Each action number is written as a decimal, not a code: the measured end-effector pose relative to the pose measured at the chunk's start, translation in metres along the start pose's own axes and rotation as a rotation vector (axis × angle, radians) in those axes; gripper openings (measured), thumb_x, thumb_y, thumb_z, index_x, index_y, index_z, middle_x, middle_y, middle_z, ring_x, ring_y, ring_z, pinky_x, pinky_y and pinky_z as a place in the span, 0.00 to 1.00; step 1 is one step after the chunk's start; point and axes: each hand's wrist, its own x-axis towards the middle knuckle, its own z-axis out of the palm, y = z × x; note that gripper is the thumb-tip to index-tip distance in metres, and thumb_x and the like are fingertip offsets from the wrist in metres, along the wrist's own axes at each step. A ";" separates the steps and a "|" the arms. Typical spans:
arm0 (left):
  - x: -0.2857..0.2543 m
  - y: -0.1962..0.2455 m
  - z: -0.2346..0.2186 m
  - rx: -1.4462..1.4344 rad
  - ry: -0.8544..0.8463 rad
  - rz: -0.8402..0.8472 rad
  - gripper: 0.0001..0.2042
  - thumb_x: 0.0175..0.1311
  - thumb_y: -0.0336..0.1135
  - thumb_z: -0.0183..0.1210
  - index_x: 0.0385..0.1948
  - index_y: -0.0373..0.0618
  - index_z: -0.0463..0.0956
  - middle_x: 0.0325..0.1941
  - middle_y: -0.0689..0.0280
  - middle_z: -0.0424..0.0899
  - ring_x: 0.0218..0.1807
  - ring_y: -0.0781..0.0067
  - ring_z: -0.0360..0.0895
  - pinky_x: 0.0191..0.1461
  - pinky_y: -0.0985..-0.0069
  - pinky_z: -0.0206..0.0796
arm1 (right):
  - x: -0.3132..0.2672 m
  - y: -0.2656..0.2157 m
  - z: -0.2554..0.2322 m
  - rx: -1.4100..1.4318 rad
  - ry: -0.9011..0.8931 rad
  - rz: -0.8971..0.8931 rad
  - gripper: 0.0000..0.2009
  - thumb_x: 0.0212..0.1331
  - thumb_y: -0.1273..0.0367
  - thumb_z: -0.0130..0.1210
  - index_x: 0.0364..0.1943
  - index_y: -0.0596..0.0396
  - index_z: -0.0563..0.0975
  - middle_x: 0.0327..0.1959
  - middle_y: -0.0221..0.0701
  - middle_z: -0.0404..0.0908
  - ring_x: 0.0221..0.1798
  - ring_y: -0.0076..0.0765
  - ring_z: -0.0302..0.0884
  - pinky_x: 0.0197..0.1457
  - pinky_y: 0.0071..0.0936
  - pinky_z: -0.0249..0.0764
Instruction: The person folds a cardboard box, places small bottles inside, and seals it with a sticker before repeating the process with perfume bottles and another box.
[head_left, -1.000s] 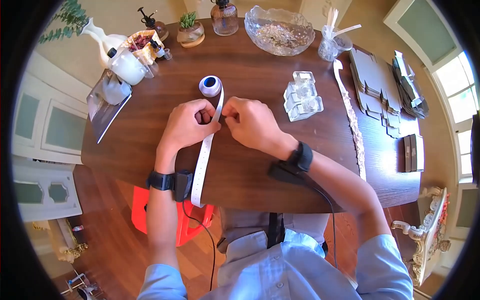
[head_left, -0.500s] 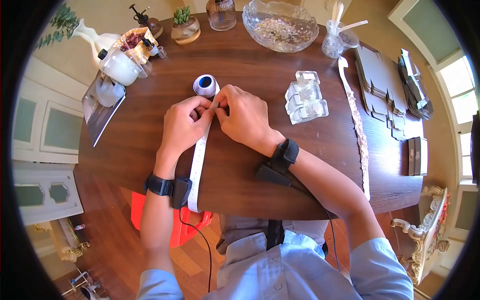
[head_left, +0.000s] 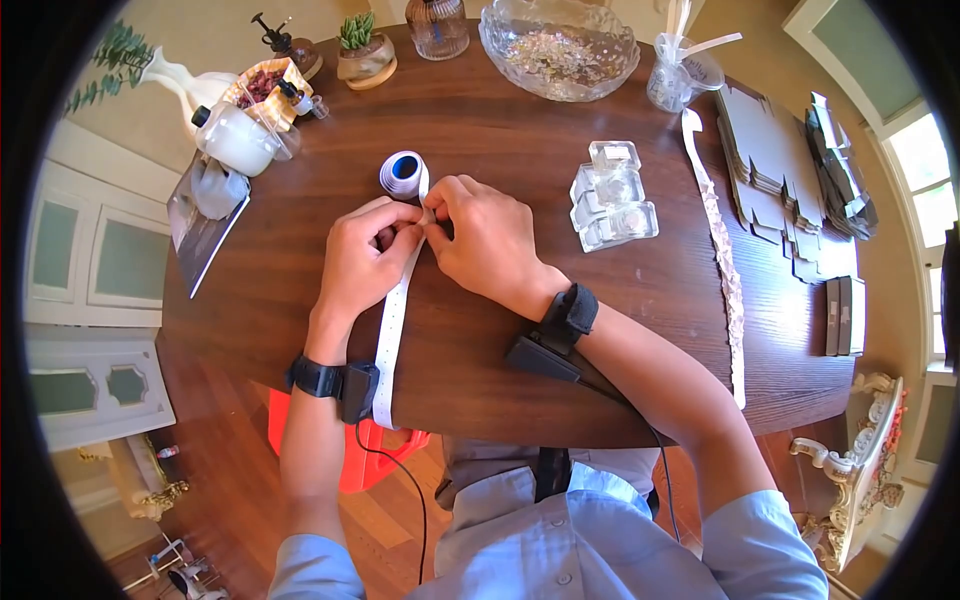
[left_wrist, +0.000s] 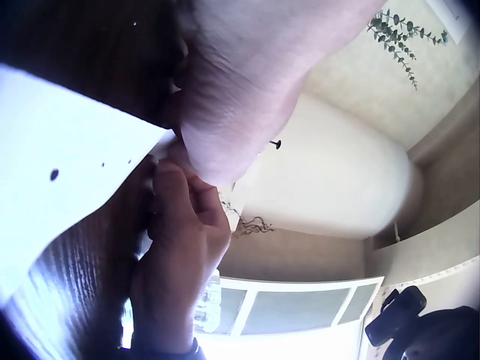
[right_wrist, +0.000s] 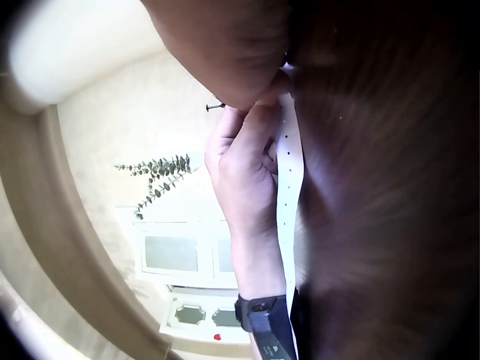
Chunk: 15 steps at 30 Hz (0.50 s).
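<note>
A white strip with small dark dots [head_left: 393, 330] runs from a partly rolled coil [head_left: 402, 174] down to the front edge of the table [head_left: 500, 400]. My left hand [head_left: 365, 255] pinches the strip a little below the coil, thumb and forefinger together. Right beside it, my right hand [head_left: 487, 240] pinches the same strip, the fingertips of both hands nearly touching. In the left wrist view the strip [left_wrist: 60, 172] spreads wide toward the camera. The right wrist view has the strip [right_wrist: 289, 180] hanging along my left hand [right_wrist: 247, 180]; the pinched bit is mostly hidden by fingers.
Clear blocks [head_left: 615, 195] stand right of my hands. Farther right lie a ruffled strip [head_left: 722, 250], grey flat boxes [head_left: 770, 170] and dark boxes [head_left: 845, 315]. A glass bowl [head_left: 560, 50], potted succulent [head_left: 366, 55] and white bottle [head_left: 235, 140] stand along the back and left.
My right hand has moved left, from beside the strip onto it, and now pinches it. My left hand keeps its grip. The whole head view has shifted slightly.
</note>
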 end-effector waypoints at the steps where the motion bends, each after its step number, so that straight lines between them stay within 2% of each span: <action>1: 0.000 0.000 0.000 0.003 -0.005 0.008 0.04 0.62 0.23 0.65 0.37 0.37 0.85 0.29 0.66 0.82 0.23 0.80 0.68 0.28 0.78 0.61 | 0.000 0.000 0.000 0.001 0.000 0.000 0.08 0.56 0.69 0.65 0.37 0.52 0.79 0.36 0.34 0.83 0.41 0.48 0.84 0.38 0.45 0.79; 7: 0.000 0.000 -0.002 -0.004 -0.008 0.039 0.04 0.61 0.22 0.64 0.36 0.36 0.84 0.29 0.67 0.81 0.24 0.80 0.69 0.28 0.77 0.61 | 0.000 0.002 -0.001 0.033 0.014 -0.001 0.05 0.57 0.69 0.65 0.33 0.51 0.80 0.34 0.33 0.84 0.40 0.47 0.84 0.38 0.45 0.79; 15: 0.000 -0.002 -0.006 -0.018 0.002 0.024 0.04 0.59 0.21 0.62 0.34 0.35 0.84 0.28 0.66 0.80 0.23 0.82 0.69 0.27 0.78 0.60 | 0.001 0.003 -0.004 0.141 0.007 0.083 0.03 0.58 0.69 0.64 0.31 0.51 0.82 0.33 0.33 0.86 0.35 0.48 0.85 0.37 0.44 0.79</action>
